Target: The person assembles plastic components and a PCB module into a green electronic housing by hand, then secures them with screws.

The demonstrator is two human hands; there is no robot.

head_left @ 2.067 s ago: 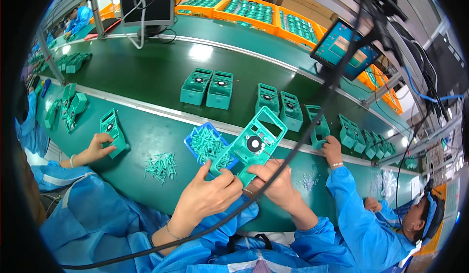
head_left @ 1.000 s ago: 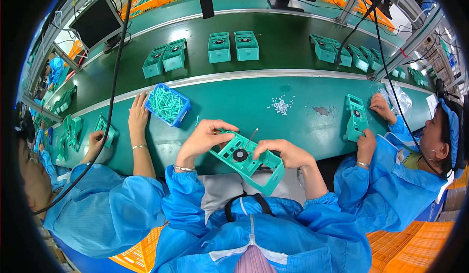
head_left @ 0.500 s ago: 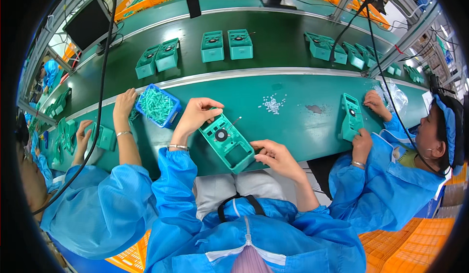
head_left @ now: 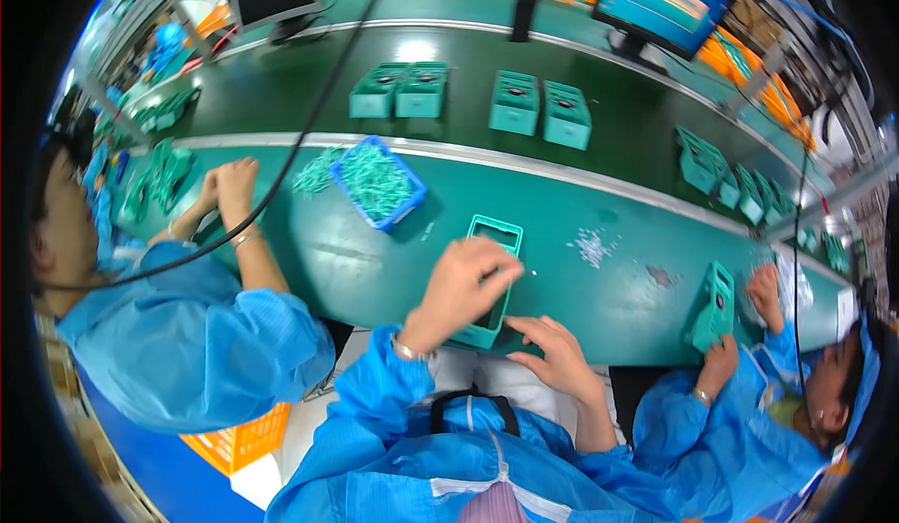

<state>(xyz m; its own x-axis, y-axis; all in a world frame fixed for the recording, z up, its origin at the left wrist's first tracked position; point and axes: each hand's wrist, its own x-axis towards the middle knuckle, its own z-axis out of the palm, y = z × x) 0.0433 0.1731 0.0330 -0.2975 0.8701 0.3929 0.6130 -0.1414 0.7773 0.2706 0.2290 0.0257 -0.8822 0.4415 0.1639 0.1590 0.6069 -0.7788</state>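
A green plastic housing (head_left: 479, 338) lies on the bench in front of me, its long side running away from me. A dark opening shows at its far end. Over the housing's middle is my left hand (head_left: 461, 289), fingers bent and smeared by motion, hiding much of it; whether it holds anything cannot be made out. My right hand (head_left: 559, 353) is at the near right edge, thumb and fingers apart, fingertips close to or touching the side. A tiny white bit (head_left: 534, 272) shows just right of the housing.
A blue basket (head_left: 409, 212) of thin green parts stands beyond my left hand. White bits (head_left: 592, 247) lie scattered to the right. Similar housings (head_left: 514, 116) stand on the far belt. A left co-worker's hands (head_left: 234, 189) and a right co-worker's housing (head_left: 717, 309) flank me. A black cable hangs across.
My view has shifted left. My left hand has left the housing's far edge and is over its middle. The housing lies straighter; its round black disc no longer shows. The left co-worker's hands have come together.
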